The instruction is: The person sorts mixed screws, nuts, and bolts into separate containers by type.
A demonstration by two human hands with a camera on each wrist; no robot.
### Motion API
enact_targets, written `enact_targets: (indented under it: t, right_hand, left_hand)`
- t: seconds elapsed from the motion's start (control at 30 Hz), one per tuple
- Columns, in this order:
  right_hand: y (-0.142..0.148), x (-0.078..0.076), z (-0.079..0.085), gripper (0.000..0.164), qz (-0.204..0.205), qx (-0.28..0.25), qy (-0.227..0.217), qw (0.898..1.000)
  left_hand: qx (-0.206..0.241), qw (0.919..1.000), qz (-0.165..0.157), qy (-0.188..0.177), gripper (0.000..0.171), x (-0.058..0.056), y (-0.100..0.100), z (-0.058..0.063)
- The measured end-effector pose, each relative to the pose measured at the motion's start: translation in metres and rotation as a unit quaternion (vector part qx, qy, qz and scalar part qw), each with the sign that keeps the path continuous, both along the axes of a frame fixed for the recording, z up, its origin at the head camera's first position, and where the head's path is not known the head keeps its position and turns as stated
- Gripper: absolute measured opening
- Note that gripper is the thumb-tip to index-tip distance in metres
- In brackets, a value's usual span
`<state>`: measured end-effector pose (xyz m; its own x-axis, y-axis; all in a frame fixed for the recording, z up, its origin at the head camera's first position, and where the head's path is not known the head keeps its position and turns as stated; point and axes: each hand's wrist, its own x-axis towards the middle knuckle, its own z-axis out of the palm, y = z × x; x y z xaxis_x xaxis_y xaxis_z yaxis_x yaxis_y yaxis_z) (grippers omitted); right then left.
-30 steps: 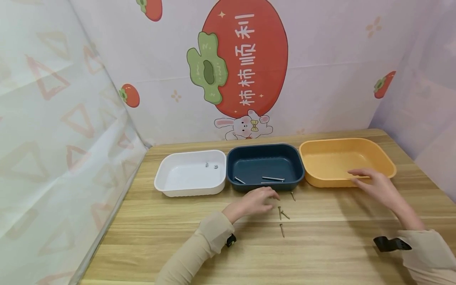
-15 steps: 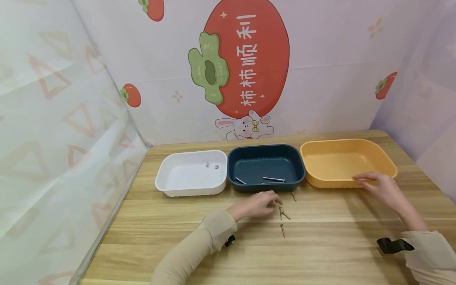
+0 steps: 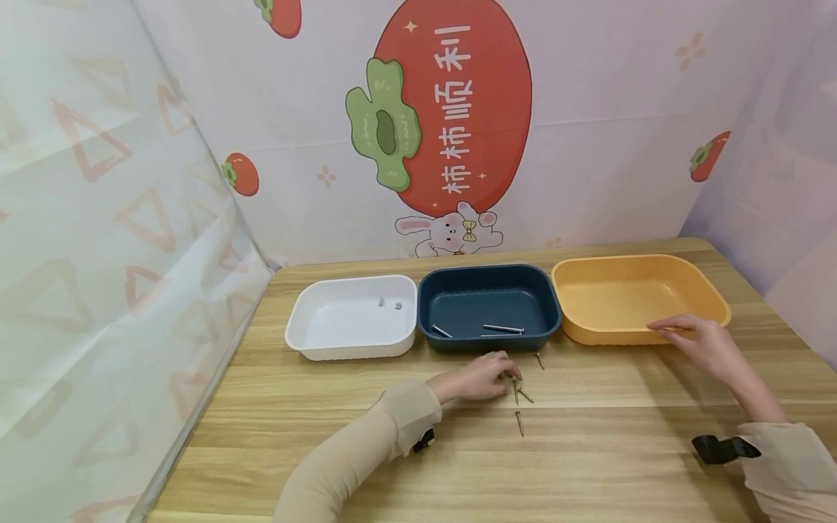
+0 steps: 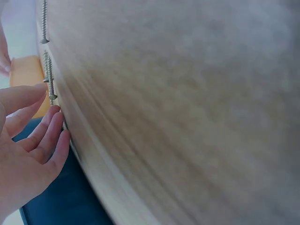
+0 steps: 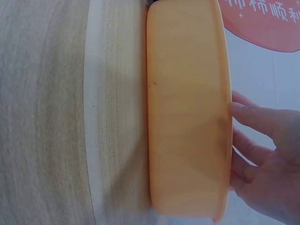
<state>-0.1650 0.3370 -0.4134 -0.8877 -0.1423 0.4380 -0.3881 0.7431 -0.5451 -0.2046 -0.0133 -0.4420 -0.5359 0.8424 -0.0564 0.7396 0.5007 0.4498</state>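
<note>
My left hand point(image 3: 480, 376) is low over the wooden table, fingertips right at the head of a brass-coloured screw point(image 3: 516, 394). In the left wrist view its thumb and fingers stand apart beside this screw point(image 4: 51, 84). Another screw point(image 3: 526, 395) lies against it at an angle, and a third screw point(image 3: 519, 423) is nearer the table's front. One more screw point(image 3: 540, 361) lies by the dark blue tray point(image 3: 487, 345). At the right, my right hand point(image 3: 709, 352) holds the near rim of the orange tray point(image 5: 187, 112), thumb outside and fingers over the edge.
Left of the blue tray stands a white tray point(image 3: 353, 352) with two small silver metal pieces point(image 3: 397, 306) inside. Several long silver screws point(image 3: 503, 328) lie in the blue tray. The three trays stand side by side at the table's back, before a printed cloth point(image 3: 294, 211).
My left hand has moved slightly right and down to the screw heads. My right hand has shifted a little right and closed its thumb and fingers onto the orange tray's rim.
</note>
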Motion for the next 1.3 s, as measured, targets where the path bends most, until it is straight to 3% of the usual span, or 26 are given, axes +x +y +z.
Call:
enact_targets:
  t: [0.3, 0.73, 1.3]
  right_hand:
    - [0.0005, -0.0006, -0.0002, 0.011, 0.006, -0.01, -0.003, 1.0]
    - [0.0015, -0.0004, 0.0004, 0.011, 0.007, -0.012, -0.009, 1.0]
    - [0.0017, 0.0007, 0.0003, 0.011, 0.017, -0.02, -0.013, 1.0]
  left_hand:
    - [-0.018, 0.9997, 0.002, 0.019, 0.017, -0.004, 0.0039, -0.0026]
    - [-0.039, 0.9984, -0.021, 0.036, 0.007, -0.0064, 0.0046, -0.0007]
    - [-0.012, 0.9995, -0.028, -0.01, 0.005, -0.0098, 0.0009, -0.0016]
